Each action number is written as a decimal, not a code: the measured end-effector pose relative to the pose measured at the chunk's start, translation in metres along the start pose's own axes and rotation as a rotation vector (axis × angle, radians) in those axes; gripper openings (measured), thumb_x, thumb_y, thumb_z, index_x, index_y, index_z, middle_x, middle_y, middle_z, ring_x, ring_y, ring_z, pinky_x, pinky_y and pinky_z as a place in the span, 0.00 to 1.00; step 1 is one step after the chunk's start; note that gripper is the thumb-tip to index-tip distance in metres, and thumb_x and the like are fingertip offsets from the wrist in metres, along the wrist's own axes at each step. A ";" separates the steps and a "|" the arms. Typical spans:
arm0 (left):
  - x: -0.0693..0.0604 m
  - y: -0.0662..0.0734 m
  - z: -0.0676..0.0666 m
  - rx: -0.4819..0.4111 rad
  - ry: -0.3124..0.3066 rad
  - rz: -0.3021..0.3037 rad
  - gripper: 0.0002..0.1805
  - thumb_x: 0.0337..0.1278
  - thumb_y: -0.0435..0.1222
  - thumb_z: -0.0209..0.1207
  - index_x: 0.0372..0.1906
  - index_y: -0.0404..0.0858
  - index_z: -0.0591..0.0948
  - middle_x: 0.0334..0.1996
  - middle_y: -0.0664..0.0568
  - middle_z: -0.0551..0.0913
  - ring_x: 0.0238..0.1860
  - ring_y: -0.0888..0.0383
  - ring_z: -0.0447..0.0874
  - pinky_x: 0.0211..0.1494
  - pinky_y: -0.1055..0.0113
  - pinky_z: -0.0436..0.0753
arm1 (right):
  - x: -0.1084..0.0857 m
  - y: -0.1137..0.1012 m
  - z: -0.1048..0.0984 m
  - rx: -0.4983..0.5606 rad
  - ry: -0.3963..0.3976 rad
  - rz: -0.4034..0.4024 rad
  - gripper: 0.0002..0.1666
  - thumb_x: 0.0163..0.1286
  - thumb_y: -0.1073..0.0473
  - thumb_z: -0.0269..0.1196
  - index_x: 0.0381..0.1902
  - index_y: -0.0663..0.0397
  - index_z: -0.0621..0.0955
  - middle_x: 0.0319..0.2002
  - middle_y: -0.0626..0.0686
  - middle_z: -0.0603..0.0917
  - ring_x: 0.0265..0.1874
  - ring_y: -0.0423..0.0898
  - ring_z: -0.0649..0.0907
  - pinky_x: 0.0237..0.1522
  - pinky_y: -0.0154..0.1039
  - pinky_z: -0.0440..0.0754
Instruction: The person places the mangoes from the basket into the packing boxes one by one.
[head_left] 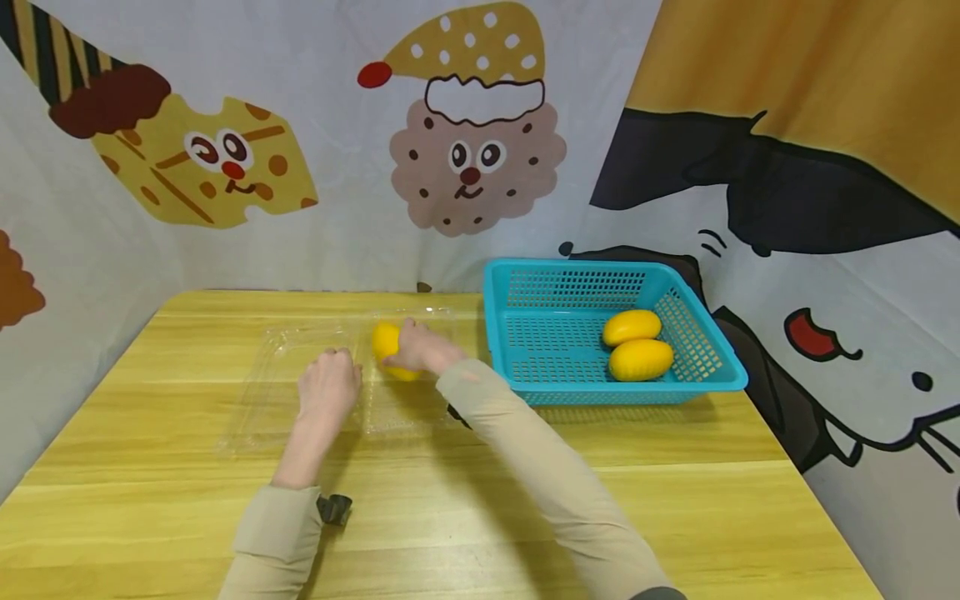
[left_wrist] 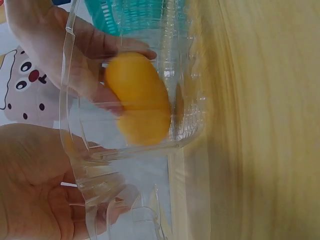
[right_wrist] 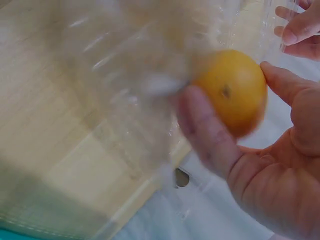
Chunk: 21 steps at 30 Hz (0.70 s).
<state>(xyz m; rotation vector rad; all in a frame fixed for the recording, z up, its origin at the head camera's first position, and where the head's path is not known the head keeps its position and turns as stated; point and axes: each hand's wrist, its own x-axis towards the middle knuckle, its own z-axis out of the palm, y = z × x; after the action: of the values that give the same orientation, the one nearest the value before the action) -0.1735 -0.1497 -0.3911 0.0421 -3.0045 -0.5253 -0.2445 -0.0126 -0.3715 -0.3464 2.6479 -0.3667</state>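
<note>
My right hand (head_left: 423, 347) grips a yellow oval fruit (head_left: 386, 340) from its right side, inside the right half of a clear plastic clamshell box (head_left: 393, 414). In the right wrist view, thumb and fingers stand on either side of this fruit (right_wrist: 240, 90), with a small dark spot on its end. My left hand (head_left: 330, 385) holds the box near its middle fold, fingers bent; in the left wrist view they show partly through the clear plastic. Through the box wall, the left wrist view also shows the fruit (left_wrist: 137, 100) in my right hand.
A blue slotted basket (head_left: 498, 333) stands to the right of the box. Two more yellow fruits, one of them (head_left: 632, 327) behind the other (head_left: 641, 360), lie in its right part. Behind the wooden table (head_left: 450, 525) hangs a printed cloth (head_left: 330, 250).
</note>
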 end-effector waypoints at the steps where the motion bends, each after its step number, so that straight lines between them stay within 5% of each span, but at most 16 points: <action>1: 0.000 0.000 0.000 0.004 0.000 -0.001 0.14 0.61 0.34 0.56 0.34 0.23 0.76 0.28 0.34 0.79 0.22 0.45 0.77 0.19 0.61 0.76 | 0.000 0.001 0.000 0.001 -0.005 -0.014 0.51 0.68 0.40 0.56 0.74 0.61 0.47 0.70 0.62 0.64 0.63 0.54 0.73 0.65 0.47 0.73; 4: 0.001 0.000 0.000 0.016 -0.003 0.000 0.14 0.61 0.34 0.55 0.36 0.22 0.76 0.30 0.32 0.79 0.26 0.40 0.79 0.23 0.55 0.80 | 0.002 0.003 -0.001 0.004 -0.014 -0.067 0.48 0.70 0.44 0.56 0.74 0.63 0.48 0.66 0.61 0.69 0.56 0.49 0.78 0.62 0.42 0.75; 7: 0.001 -0.001 0.000 0.025 0.000 0.003 0.14 0.61 0.34 0.56 0.36 0.22 0.76 0.31 0.31 0.79 0.27 0.39 0.79 0.25 0.53 0.81 | 0.003 0.005 -0.003 0.013 -0.023 -0.119 0.41 0.71 0.47 0.55 0.71 0.66 0.55 0.51 0.58 0.80 0.37 0.44 0.81 0.46 0.36 0.82; 11: 0.001 -0.001 0.000 0.024 0.000 0.009 0.13 0.61 0.34 0.56 0.35 0.23 0.76 0.29 0.32 0.79 0.24 0.42 0.78 0.21 0.57 0.79 | 0.003 0.005 -0.007 0.008 -0.016 -0.169 0.23 0.74 0.49 0.51 0.52 0.64 0.75 0.27 0.49 0.76 0.20 0.39 0.72 0.25 0.30 0.75; 15: 0.001 -0.001 -0.001 0.022 0.003 0.012 0.13 0.61 0.33 0.56 0.34 0.23 0.76 0.29 0.33 0.79 0.23 0.43 0.77 0.21 0.58 0.78 | 0.001 0.003 -0.012 -0.016 0.017 -0.192 0.17 0.74 0.50 0.51 0.38 0.58 0.78 0.22 0.47 0.70 0.20 0.39 0.69 0.24 0.30 0.71; 21: 0.000 -0.002 -0.002 0.021 0.000 0.013 0.13 0.60 0.33 0.56 0.35 0.22 0.76 0.30 0.32 0.79 0.25 0.41 0.78 0.24 0.55 0.80 | -0.005 0.001 -0.021 -0.057 0.049 -0.183 0.17 0.73 0.50 0.52 0.47 0.57 0.77 0.31 0.50 0.78 0.26 0.41 0.74 0.30 0.32 0.77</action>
<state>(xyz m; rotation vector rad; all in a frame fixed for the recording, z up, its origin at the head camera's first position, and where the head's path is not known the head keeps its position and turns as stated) -0.1735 -0.1518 -0.3901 0.0240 -3.0084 -0.4931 -0.2502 -0.0060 -0.3522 -0.6084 2.6856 -0.3613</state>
